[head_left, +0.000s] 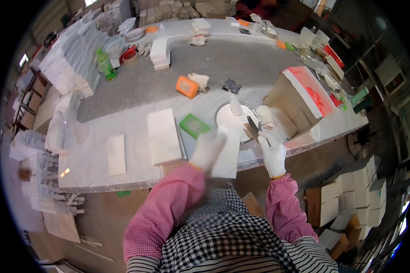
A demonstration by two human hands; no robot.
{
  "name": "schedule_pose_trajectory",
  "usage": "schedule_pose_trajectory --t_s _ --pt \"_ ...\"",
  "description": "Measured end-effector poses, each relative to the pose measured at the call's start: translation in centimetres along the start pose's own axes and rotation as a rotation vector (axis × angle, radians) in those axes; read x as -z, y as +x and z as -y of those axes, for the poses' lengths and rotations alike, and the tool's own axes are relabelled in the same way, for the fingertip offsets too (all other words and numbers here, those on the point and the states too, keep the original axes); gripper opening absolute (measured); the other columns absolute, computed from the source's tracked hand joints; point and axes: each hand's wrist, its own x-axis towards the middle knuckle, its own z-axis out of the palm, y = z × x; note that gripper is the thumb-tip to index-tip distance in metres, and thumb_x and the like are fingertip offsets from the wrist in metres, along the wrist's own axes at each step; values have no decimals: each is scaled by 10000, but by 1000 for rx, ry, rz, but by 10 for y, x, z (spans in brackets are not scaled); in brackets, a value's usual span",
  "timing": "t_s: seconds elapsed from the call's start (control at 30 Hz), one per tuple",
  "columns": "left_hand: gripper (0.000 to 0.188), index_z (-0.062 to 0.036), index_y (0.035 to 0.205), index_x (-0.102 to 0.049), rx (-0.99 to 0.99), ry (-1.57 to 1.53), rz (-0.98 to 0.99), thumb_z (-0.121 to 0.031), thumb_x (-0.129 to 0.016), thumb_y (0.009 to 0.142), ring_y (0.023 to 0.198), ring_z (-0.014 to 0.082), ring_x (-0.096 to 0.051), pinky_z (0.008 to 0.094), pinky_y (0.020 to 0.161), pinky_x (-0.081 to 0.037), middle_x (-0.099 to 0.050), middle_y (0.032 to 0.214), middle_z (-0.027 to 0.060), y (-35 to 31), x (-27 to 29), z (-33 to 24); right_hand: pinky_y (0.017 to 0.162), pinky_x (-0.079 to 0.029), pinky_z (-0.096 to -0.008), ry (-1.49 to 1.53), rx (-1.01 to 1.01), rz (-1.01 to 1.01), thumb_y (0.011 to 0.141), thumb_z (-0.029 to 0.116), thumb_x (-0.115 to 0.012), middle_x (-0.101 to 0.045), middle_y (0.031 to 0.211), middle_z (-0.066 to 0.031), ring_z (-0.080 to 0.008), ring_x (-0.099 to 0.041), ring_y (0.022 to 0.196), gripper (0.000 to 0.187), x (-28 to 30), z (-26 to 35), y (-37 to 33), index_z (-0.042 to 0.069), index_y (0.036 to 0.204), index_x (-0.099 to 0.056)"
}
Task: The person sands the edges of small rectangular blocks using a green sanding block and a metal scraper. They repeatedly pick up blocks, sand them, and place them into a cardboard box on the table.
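Right hand [272, 154] pinches a thin dark scraper [252, 123]; steady the flat white slab [228, 157] at its eight o'clock; left hand [209, 148] blurry, can't tell

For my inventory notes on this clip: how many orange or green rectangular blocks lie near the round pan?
2: an orange block, beyond and left of the round pan, and a green block, between the pan and a white stack, near the left hand. Others could be hidden.
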Motion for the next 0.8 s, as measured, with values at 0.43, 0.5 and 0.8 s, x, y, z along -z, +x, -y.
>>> schedule_pose_trajectory --t_s 0.43,0.5,0.8 --pt "339 18 1001 -706 -400 816 -60 -264 -519 1027 963 375 -717 490 829 -556 -743 943 235 6 -19 -103 926 -548 -400 -61 74 -167 994 158 -643 -741 1130 -204 -358 -718 1032 244 20 8 -11 17 1171 -735" --pt "355 29 1056 -717 -482 779 -40 -278 -543 1015 944 369 -721 456 840 -557 -751 976 225 -3 4 -98 937 -545 -397 37 79 -157 1001 143 -629 -739 1162 -195 -348 -721 1042 255 18 6 -12 0 1190 -722" --pt "378 -38 1178 -752 95 394 197 -332 -667 956 882 159 -703 333 826 -541 -764 988 100 -46 117 -138 633 -444 -202 762 -381 285 998 126 -632 -607 892 26 -36 -540 730 401 15 53 -24 -10 1375 -639"
